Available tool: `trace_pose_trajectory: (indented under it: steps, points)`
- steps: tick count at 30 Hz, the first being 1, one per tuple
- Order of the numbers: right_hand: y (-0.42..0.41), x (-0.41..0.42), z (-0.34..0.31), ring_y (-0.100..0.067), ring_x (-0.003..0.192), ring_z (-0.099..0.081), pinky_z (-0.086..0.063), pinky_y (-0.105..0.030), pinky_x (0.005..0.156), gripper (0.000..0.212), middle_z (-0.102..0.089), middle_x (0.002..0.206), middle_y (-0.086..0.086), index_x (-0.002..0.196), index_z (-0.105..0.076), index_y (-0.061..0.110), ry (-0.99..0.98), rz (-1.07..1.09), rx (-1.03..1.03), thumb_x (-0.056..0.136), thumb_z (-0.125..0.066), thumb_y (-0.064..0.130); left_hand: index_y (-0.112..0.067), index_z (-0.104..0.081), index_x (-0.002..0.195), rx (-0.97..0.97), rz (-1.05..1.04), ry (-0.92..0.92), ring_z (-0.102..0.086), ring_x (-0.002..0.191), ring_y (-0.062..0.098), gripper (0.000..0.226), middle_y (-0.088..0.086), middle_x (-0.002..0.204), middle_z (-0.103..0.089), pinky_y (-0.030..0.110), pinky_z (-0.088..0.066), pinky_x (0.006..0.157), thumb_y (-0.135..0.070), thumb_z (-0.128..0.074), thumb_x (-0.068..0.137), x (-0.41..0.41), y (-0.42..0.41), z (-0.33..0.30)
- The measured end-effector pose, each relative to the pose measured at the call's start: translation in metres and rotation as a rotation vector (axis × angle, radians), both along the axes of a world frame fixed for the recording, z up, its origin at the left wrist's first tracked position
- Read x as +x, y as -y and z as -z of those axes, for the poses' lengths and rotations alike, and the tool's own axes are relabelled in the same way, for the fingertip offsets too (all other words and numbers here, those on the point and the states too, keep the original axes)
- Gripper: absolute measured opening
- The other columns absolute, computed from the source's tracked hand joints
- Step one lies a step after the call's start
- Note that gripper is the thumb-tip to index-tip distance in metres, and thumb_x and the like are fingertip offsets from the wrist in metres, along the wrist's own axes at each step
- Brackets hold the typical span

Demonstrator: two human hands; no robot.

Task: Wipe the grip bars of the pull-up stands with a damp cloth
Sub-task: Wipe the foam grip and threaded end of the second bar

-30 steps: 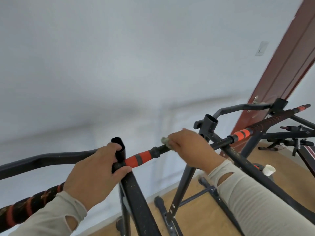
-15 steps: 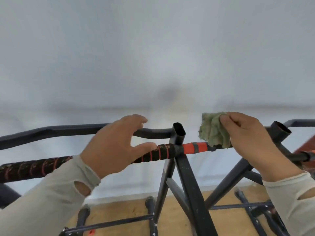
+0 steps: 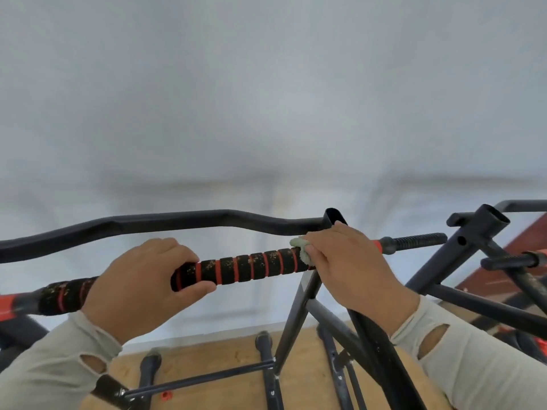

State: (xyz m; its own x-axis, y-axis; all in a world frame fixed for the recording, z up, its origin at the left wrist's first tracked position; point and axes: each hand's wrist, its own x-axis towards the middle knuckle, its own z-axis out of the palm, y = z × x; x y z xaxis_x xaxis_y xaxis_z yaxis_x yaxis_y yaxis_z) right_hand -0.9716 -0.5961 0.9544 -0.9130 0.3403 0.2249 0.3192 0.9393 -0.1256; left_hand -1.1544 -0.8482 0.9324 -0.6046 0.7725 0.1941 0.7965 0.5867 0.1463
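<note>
The grip bar (image 3: 251, 266), wrapped in black foam with orange rings and flecked with pale specks, runs nearly level across the lower middle of the view, in front of a white wall (image 3: 266, 84). The left hand (image 3: 139, 287) grips it left of centre, fingers (image 3: 177, 251) curled over the top and thumb underneath. The right hand (image 3: 349, 270) holds the pale green cloth (image 3: 302, 250) against the bar at the right end of the foam, just where the bar meets the upright post (image 3: 333, 216) of the pull-up stand; its fingers are wrapped round cloth and bar together, and only a small bunch of cloth shows at the hand's left edge. Both wrists wear light grey sleeves (image 3: 473, 368) with thumb slits.

To the right of that hand the bar continues as an orange band and then a black threaded end (image 3: 414, 242). Behind the grip bar a bent black metal bar (image 3: 165, 224) sweeps from the left edge to the post. The stand's black legs (image 3: 293, 318) spread down to a light wooden floor (image 3: 225, 359), where a small orange piece (image 3: 166, 395) lies. A second black stand (image 3: 479, 229) is close by on the right, with a dark red surface (image 3: 529, 238) behind it. No brand, label or writing can be read anywhere.
</note>
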Motion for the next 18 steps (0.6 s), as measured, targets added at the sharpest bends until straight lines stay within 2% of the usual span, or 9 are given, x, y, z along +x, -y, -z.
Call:
trace_pose_trajectory:
  steps: [3, 5, 7, 10, 13, 15, 18]
  points:
    - [0.011, -0.003, -0.004, -0.016, 0.085, -0.054, -0.047, -0.029, 0.088, 0.027, -0.065, 0.086, 0.009, 0.111, -0.068, 0.032, 0.022, 0.083, 0.034, 0.107, -0.041, 0.036, -0.042, -0.059, 0.094, 0.016, 0.026, -0.001, -0.049, 0.072, 0.000, 0.061, -0.022, 0.076, -0.050, 0.014, -0.033, 0.061, -0.089, -0.027, 0.072, -0.001, 0.001, 0.001]
    - [0.033, -0.010, -0.006, -0.018, 0.083, -0.060, -0.054, -0.031, 0.085, 0.020, -0.067, 0.086, 0.006, 0.112, -0.065, 0.029, 0.032, 0.147, 0.071, 0.106, -0.047, 0.035, -0.041, -0.059, 0.095, 0.014, 0.034, 0.023, -0.049, 0.073, 0.001, 0.056, -0.021, 0.078, -0.051, 0.016, -0.034, 0.062, -0.087, -0.035, 0.073, -0.002, 0.001, -0.001]
    - [0.053, -0.018, -0.005, -0.018, 0.076, -0.064, -0.059, -0.035, 0.079, 0.022, -0.065, 0.082, 0.005, 0.111, -0.063, 0.025, 0.044, 0.214, 0.068, 0.108, -0.044, 0.036, -0.040, -0.061, 0.096, 0.038, 0.043, 0.022, -0.049, 0.074, 0.003, 0.053, -0.020, 0.078, -0.051, 0.019, -0.038, 0.063, -0.085, -0.041, 0.076, -0.004, 0.002, 0.000]
    - [0.077, -0.040, 0.000, -0.021, 0.069, -0.057, -0.048, -0.034, 0.065, 0.028, -0.058, 0.075, 0.002, 0.097, -0.059, 0.017, -0.033, 0.264, -0.021, 0.109, -0.038, 0.030, -0.038, -0.060, 0.093, 0.044, 0.066, 0.020, -0.050, 0.072, 0.005, 0.051, -0.016, 0.076, -0.051, 0.027, -0.048, 0.065, -0.084, -0.043, 0.079, -0.009, 0.002, 0.006]
    - [0.115, -0.059, 0.008, -0.019, 0.069, -0.060, -0.053, -0.035, 0.069, 0.019, -0.063, 0.076, 0.004, 0.099, -0.064, 0.021, -0.057, 0.094, 0.037, 0.106, -0.049, 0.029, -0.037, -0.060, 0.092, 0.071, 0.067, 0.008, -0.050, 0.070, 0.008, 0.050, -0.014, 0.074, -0.050, 0.034, -0.052, 0.065, -0.083, -0.044, 0.080, -0.010, 0.004, 0.008]
    - [0.120, -0.057, 0.007, -0.016, 0.075, -0.060, -0.054, -0.036, 0.078, 0.023, -0.064, 0.079, 0.007, 0.098, -0.066, 0.024, -0.049, 0.014, -0.021, 0.107, -0.046, 0.032, -0.036, -0.062, 0.092, 0.089, 0.064, 0.014, -0.050, 0.071, 0.010, 0.050, -0.013, 0.075, -0.050, 0.034, -0.051, 0.065, -0.081, -0.045, 0.080, -0.009, 0.005, 0.007]
    - [0.100, -0.037, -0.005, -0.019, 0.087, -0.063, -0.056, -0.038, 0.085, 0.017, -0.067, 0.087, 0.004, 0.101, -0.064, 0.023, 0.038, 0.017, 0.081, 0.107, -0.049, 0.025, -0.035, -0.061, 0.092, 0.095, 0.068, 0.003, -0.051, 0.072, 0.012, 0.051, -0.013, 0.075, -0.050, 0.033, -0.051, 0.066, -0.082, -0.043, 0.082, -0.009, 0.006, 0.008]
